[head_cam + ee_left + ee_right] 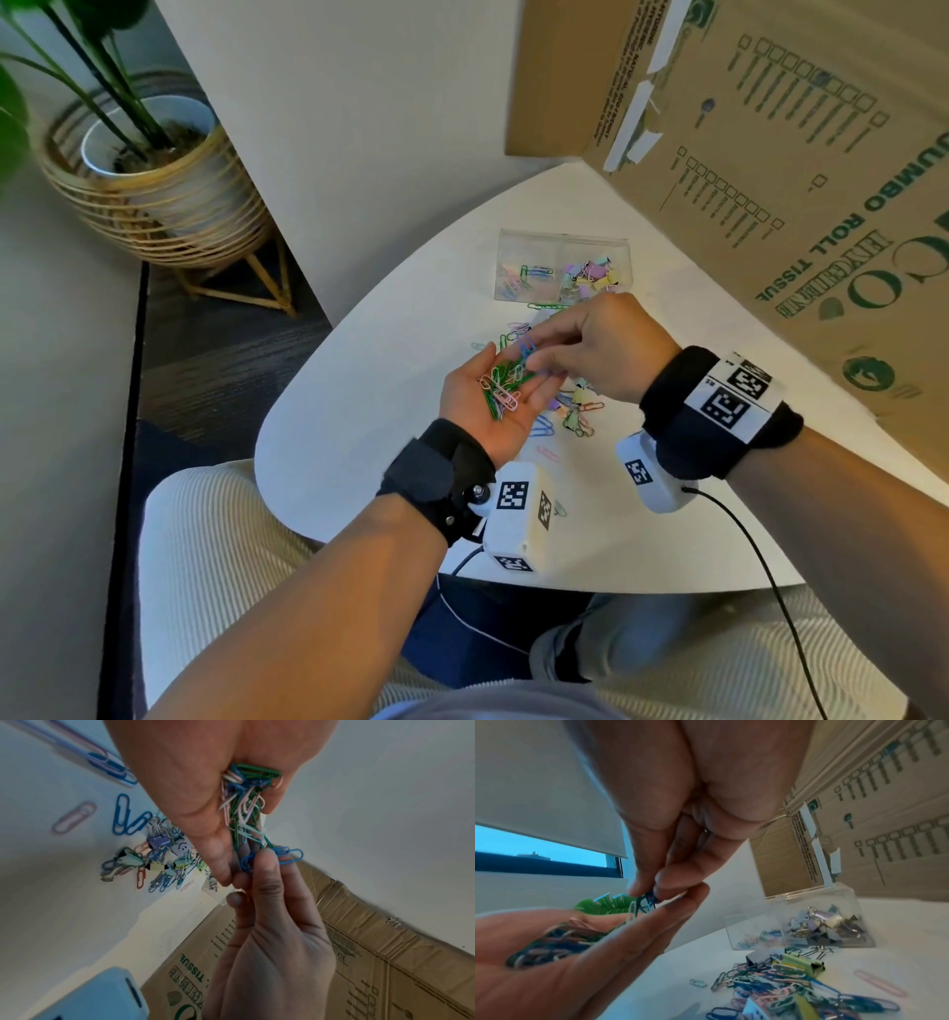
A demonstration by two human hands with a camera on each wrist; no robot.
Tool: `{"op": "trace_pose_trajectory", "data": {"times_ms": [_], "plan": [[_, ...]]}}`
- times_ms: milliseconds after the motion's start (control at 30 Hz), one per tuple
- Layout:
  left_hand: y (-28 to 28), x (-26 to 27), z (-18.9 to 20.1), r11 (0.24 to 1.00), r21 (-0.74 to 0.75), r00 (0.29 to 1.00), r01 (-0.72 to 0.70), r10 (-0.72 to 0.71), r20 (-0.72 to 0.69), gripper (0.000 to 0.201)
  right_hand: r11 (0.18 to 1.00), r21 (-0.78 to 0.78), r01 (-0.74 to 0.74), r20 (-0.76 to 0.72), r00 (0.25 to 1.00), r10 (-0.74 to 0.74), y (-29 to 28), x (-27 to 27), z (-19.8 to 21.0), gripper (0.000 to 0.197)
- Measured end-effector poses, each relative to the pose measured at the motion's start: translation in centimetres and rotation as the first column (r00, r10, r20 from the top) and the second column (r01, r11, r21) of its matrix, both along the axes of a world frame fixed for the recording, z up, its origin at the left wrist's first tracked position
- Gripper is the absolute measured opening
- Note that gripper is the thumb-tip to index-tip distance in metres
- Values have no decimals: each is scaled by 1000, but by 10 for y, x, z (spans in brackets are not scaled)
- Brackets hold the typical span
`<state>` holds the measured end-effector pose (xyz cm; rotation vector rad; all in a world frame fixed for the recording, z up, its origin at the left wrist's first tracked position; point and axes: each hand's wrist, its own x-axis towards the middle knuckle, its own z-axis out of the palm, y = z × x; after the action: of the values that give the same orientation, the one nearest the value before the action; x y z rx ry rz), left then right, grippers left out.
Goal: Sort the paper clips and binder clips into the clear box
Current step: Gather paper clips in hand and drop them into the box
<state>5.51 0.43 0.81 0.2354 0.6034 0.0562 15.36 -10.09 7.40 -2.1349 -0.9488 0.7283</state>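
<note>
My left hand [516, 377] lies palm up over the white table [359, 411] and cradles a bundle of green, pink and white paper clips [503, 388] [246, 805] [559, 941]. My right hand [539, 360] pinches a blue paper clip [287, 855] [647, 900] at the left hand's fingertips. Behind both hands stands the clear box [565, 239] [795, 902], with paper clips in its left compartment and binder clips [590, 277] in its right one. A loose pile of paper clips and binder clips [575, 411] [782, 981] [159, 858] lies under the hands.
A tall cardboard box [770, 154] walls off the table's right and back. A potted plant in a wicker stand [154, 169] sits on the floor to the left. A black cable [760, 565] runs from my right wrist across the table's front edge.
</note>
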Motion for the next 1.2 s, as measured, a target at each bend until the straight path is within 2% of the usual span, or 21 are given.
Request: {"op": "trace_pose_trajectory", "data": {"times_ms": [100, 200, 367, 433, 567, 633, 700, 767, 833, 933, 1033, 1133, 1200], "plan": [[2, 0, 0, 1000, -6, 1000, -7, 7, -6, 44, 998, 45, 44, -54, 998, -41, 1, 2, -1, 13], [4, -1, -3, 999, -26, 1000, -29, 30, 7, 44, 980, 125, 158, -125, 982, -142, 4, 8, 1, 14], [5, -5, -8, 998, -50, 999, -32, 34, 34, 47, 873, 249, 420, -152, 907, -393, 22, 41, 12, 12], [5, -5, -9, 999, -45, 999, -27, 28, 35, 46, 842, 263, 471, -130, 882, -453, 35, 54, 14, 11], [6, -5, -8, 999, -37, 999, -27, 29, 41, 46, 840, 221, 495, -37, 865, -500, 60, 73, 2, 9], [7, -6, -8, 999, -33, 999, -28, 29, 41, 47, 872, 110, 477, 25, 876, -482, 64, 80, -7, 15], [9, -7, -9, 999, -24, 999, -29, 30, 42, 47, 889, -26, 458, 80, 887, -455, 61, 83, -16, 29], [11, -9, -8, 999, -18, 998, -34, 35, 43, 47, 880, -23, 475, 97, 877, -471, 55, 82, -20, 32], [14, -9, -8, 999, -17, 998, -51, 51, 33, 46, 881, 65, 469, 96, 876, -473, 46, 70, -15, 25], [13, -7, -7, 998, -1, 998, -63, 63, 8, 45, 939, 117, 323, 115, 935, -336, 29, 38, -3, 15], [8, -3, -4, 998, 24, 998, -55, 55, -14, 44, 998, -16, 69, 162, 985, -65, 15, 5, 6, 16], [5, -3, -2, 998, 45, 999, -33, 34, -26, 48, 989, -128, -79, 164, 982, 99, 9, -16, 6, 24], [3, -3, 0, 999, 33, 999, -28, 29, -29, 44, 974, -199, -112, 268, 950, 163, 9, -25, 4, 32]]}}
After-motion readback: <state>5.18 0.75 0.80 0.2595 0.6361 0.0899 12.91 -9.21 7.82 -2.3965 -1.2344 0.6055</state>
